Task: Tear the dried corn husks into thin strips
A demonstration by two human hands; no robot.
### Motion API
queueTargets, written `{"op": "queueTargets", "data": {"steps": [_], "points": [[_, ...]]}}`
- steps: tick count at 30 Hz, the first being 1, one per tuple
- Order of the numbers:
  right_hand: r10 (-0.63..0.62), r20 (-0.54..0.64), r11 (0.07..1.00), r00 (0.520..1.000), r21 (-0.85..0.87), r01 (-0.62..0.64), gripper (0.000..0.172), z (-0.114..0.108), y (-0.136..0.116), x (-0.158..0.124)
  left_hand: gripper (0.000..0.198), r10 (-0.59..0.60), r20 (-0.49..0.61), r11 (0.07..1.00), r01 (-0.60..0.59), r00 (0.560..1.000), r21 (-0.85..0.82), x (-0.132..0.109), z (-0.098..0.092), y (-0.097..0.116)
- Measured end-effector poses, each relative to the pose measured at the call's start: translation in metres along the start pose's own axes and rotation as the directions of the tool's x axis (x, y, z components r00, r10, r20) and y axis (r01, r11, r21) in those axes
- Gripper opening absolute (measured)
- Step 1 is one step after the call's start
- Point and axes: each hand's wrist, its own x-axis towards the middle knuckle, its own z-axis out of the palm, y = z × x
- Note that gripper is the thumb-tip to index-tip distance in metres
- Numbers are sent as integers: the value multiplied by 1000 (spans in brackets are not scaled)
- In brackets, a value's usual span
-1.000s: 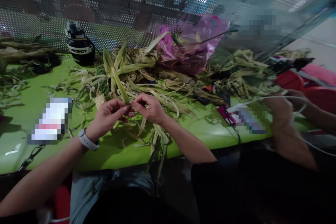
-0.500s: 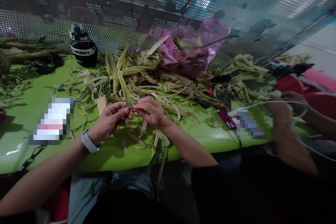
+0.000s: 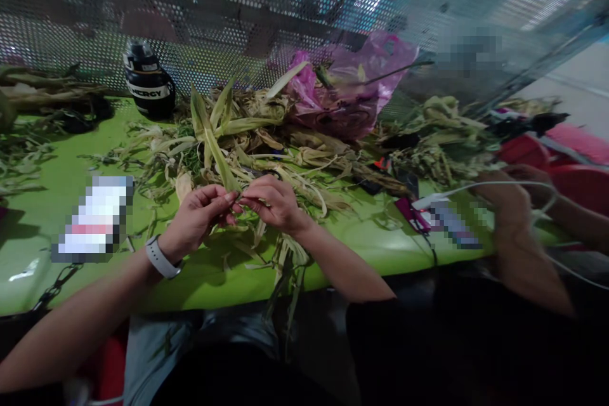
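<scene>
A long yellow-green corn husk [image 3: 221, 160] rises from between my fingertips toward the heap behind. My left hand [image 3: 200, 214], with a pale watch strap on its wrist, pinches the husk's lower end between thumb and forefinger. My right hand [image 3: 276, 204] is closed in a pinch right beside it, its fingertips meeting the left ones at the same end. The exact spot they grip is small and partly covered by the fingers. Behind both hands lies a heap of dry corn husks [image 3: 309, 155], and several shredded strips [image 3: 290, 257] hang over the table's front edge.
A green-covered table [image 3: 200, 282] holds a phone [image 3: 92, 219] at left, a black bottle [image 3: 150, 89] and a pink plastic bag [image 3: 352, 101] at the back. A second phone [image 3: 454, 225] with a white cable lies near another person's arm [image 3: 514, 222]. A perforated metal panel [image 3: 214, 32] stands behind.
The husk's upper part has leaned to the left and back. My hands stay together in almost the same place; the other person's hand at right has shifted slightly.
</scene>
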Motion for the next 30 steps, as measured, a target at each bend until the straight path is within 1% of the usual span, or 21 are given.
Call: {"op": "queueTargets", "data": {"steps": [2, 5, 8, 10, 12, 14, 17, 19, 22, 24, 26, 28, 30], "points": [[11, 17, 1000, 1000, -4, -11, 12, 1, 2, -3, 31, 7, 3, 1000, -7, 1000, 4, 0, 0, 0], [-5, 15, 1000, 1000, -24, 5, 13, 1, 3, -5, 28, 20, -13, 1000, -19, 1000, 17, 0, 0, -2], [-44, 18, 994, 999, -104, 45, 12, 2, 1, -3, 26, 33, -37, 999, -32, 999, 41, 0, 0, -5], [-66, 4, 987, 998, -150, 65, 10, 2, -2, 0, 25, 55, -43, 996, -52, 998, 66, 0, 0, -6], [-60, -20, 985, 998, -161, 56, 7, 3, -6, 3, 26, 87, -36, 991, -83, 996, 105, -1, 0, -8], [-8, -30, 990, 1000, -138, 4, 3, 4, -10, 6, 27, 123, -18, 981, -119, 992, 154, -2, -1, -9], [135, -18, 990, 991, -41, -136, 4, 5, -15, 6, 29, 166, 27, 959, -168, 986, 230, -4, -3, -11], [240, 1, 970, 971, 33, -240, 11, 6, -17, 4, 28, 192, 56, 941, -200, 980, 274, -4, -4, -12], [337, 48, 933, 940, 119, -340, 31, 9, -17, 1, 26, 225, 74, 909, -237, 972, 344, -3, -4, -12], [369, 77, 907, 926, 188, -377, 39, 11, -16, 0, 26, 221, 75, 901, -233, 972, 366, -2, -3, -11], [399, 78, 880, 914, 248, -405, 42, 12, -14, 1, 24, 202, 54, 914, -208, 978, 348, 0, -2, -10], [413, 46, 870, 910, 276, -409, 41, 12, -12, 3, 23, 175, 18, 940, -172, 984, 295, 1, -2, -8], [372, 0, 896, 928, 262, -359, 33, 9, -10, 5, 20, 140, -13, 965, -134, 990, 225, 3, -2, -7]]}}
